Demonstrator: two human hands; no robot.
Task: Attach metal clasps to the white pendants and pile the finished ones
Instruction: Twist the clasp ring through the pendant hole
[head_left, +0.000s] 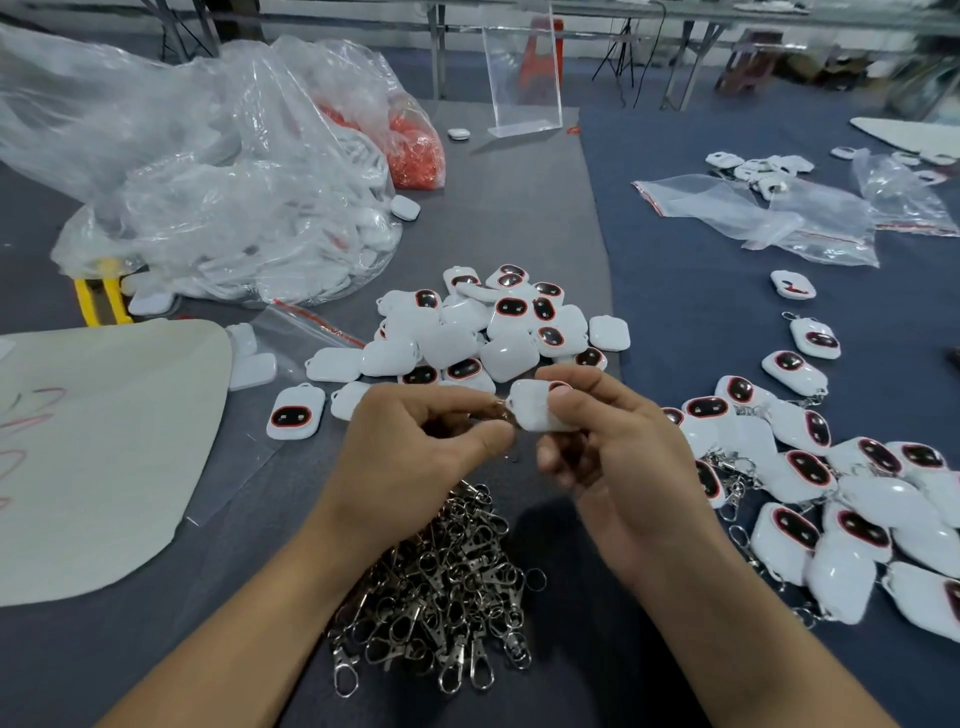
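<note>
A: Nearest: clasp heap (436, 597), silver swivel clasps tangled on the counter (519, 218), lying between the two forearms.

B: Far left?

A: Beige sheet (78, 441) flat on the counter. Plastic bags (208, 182) behind it, stuffed with white parts. Neither is in play.

B: Hands?

A: Left hand (415, 447) is curled, thumb and forefinger pinching a small metal piece. It is blurred; I take it for a clasp (496, 410). Right hand (613, 452) grips one white pendant (535, 410), thumb on top, loop end turned toward the left hand. Both are raised above the heap. Clasp and pendant loop are touching or very nearly. I cannot tell whether the ring is through the loop.

B: Stock?

A: Loose pendants (493, 332) are heaped just beyond the hands, and I see no clasps on them. Finished pile (831, 493) at right, by the right forearm, with clasps and rings trailing out of it. Zip bags (779, 218) farther back on the right.

B: Step in hand?

A: My judgement: mid-attachment on this one pendant, ring being worked into the loop. Plenty of bare pendants remain, so the job looks far from done.

B: Next move?

A: Likely seat the ring fully, holding the pendant steady while the left fingertips do the threading. Then the right hand sets it on the finished pile. The small ring could slip from the pinch.
</note>
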